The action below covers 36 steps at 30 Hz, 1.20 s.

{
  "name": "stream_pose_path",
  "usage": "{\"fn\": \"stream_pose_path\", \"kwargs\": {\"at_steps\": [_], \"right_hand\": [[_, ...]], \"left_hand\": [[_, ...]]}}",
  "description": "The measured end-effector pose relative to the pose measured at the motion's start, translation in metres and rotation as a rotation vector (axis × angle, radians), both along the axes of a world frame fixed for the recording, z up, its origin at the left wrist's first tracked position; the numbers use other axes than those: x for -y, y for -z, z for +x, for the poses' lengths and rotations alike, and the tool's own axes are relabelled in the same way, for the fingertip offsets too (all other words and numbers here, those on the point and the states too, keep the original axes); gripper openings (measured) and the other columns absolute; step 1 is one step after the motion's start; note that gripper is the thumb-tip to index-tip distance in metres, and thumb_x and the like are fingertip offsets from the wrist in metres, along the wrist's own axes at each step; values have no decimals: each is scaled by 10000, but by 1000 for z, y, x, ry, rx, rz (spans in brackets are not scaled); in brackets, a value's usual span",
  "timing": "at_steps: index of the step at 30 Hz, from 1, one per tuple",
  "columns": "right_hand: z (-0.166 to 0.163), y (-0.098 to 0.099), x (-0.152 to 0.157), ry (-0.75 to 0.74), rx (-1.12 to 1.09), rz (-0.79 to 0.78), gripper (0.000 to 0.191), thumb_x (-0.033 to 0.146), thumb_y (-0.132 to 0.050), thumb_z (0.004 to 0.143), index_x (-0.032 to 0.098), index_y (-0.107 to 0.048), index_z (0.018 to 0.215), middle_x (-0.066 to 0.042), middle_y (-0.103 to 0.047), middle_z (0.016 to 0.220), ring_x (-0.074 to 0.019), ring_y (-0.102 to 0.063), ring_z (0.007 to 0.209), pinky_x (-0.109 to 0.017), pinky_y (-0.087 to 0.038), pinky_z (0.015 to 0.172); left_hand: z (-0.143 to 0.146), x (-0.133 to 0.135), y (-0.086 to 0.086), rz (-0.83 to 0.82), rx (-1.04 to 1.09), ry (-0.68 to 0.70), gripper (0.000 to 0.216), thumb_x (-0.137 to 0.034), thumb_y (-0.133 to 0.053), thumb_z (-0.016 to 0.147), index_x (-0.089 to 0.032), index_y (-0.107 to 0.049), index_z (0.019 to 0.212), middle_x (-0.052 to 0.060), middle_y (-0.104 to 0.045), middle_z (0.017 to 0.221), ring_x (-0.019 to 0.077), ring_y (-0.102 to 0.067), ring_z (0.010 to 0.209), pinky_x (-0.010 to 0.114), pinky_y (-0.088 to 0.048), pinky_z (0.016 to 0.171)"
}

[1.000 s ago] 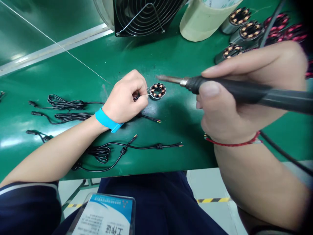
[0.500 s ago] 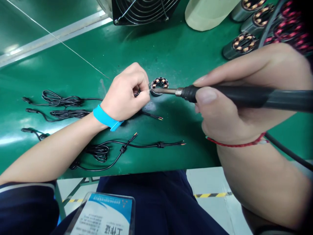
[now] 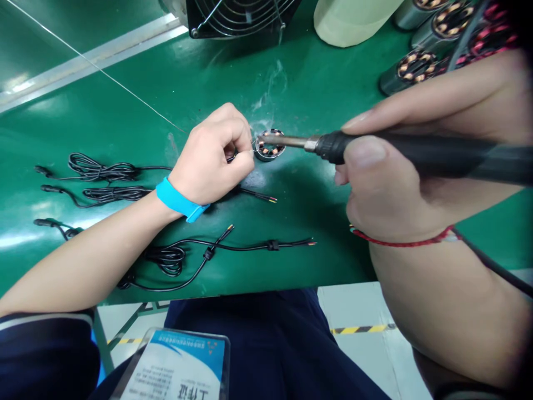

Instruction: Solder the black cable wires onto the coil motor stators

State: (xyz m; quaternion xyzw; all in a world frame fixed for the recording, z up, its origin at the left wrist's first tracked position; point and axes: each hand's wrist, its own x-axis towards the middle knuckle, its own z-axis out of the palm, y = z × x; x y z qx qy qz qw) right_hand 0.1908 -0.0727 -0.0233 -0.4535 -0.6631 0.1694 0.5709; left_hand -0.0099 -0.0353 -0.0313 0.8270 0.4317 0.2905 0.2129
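bench mat (image 3: 125,122): glossy green
my wristband (image 3: 177,200): bright blue
my string bracelet (image 3: 400,241): red
soldering iron (image 3: 416,155): black grip, silver shaft
stator (image 3: 270,147): copper coils on black, ringed pattern
cable (image 3: 250,193) I'm pinching: black, orange tip
spare stators (image 3: 414,65): copper too, some pink
floor tape (image 3: 360,330): yellow-black stripes
my badge (image 3: 183,361): blue and white

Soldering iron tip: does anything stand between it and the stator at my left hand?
Nothing visible does. The soldering iron in the right hand has its tip over the stator; the left hand pinches a wire at its edge.
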Motion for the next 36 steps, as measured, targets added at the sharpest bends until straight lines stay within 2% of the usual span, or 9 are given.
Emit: {"fn": "stream_pose_path", "kwargs": {"at_steps": [5,8,11,13,18,21,27,32,36], "right_hand": [[4,4,-6,-73,31,-14,224,376,-620,852,207,-714,965,-53,-678,852,-200,-674,739,-409,-555,684],[5,4,-9,-164,117,-18,286,326,-628,889,217,-675,1149,-55,-709,1093,-189,-706,893,-374,-571,831],[1,6,-9,-182,111,-87,396,337,-619,919,333,-573,1312,10,-595,1368,-145,-725,874,-284,-584,700],[-5,8,-8,-207,40,-198,398,352,-594,935,352,-544,1330,20,-541,1420,-134,-730,845,-249,-572,588],[-16,12,-9,-182,51,-236,146,305,-538,947,300,-612,1072,18,-674,1071,-142,-694,782,-334,-602,766],[-18,16,-14,-195,173,-184,208,276,-603,872,291,-575,1077,-7,-691,928,-208,-664,828,-438,-566,865],[-22,24,-22,-253,285,-200,325,216,-551,845,307,-533,1156,-7,-692,889,-239,-635,937,-471,-524,932],[-23,26,-22,-222,283,-170,432,186,-530,822,298,-490,1238,-13,-688,937,-228,-624,955,-451,-514,944],[-24,27,-22,-239,300,-151,497,200,-554,790,265,-457,1274,-34,-689,1061,-243,-602,1027,-465,-506,953]], "left_hand": [[1,2,-4,-24,-12,-21,194,-175,-546,804,-202,-476,625,33,-620,784,163,-602,778,373,-541,747],[1,2,-5,-29,-15,-37,185,-151,-542,793,-205,-482,627,29,-627,782,165,-606,774,368,-547,732],[1,2,-5,-27,-10,-30,185,-119,-536,774,-204,-472,623,27,-622,772,163,-607,761,364,-545,726],[1,2,-4,-24,-5,-22,187,-111,-535,769,-203,-467,621,24,-618,768,158,-606,751,355,-539,719],[1,2,-3,-6,16,-21,174,-118,-545,768,-204,-483,629,24,-613,766,150,-598,736,334,-528,694],[1,2,-2,-10,4,-14,176,-142,-541,790,-203,-488,634,31,-618,771,160,-604,746,344,-531,703],[-3,1,-4,-7,-21,19,110,-133,-519,782,-202,-520,697,50,-615,817,192,-612,802,369,-529,729],[-8,2,-17,-129,-202,-3,178,-138,-532,773,-156,-584,942,76,-612,969,176,-588,836,346,-505,771],[-10,0,-26,-297,-261,-21,93,-206,-540,817,-144,-588,767,21,-575,747,143,-531,723,311,-450,720]]}}
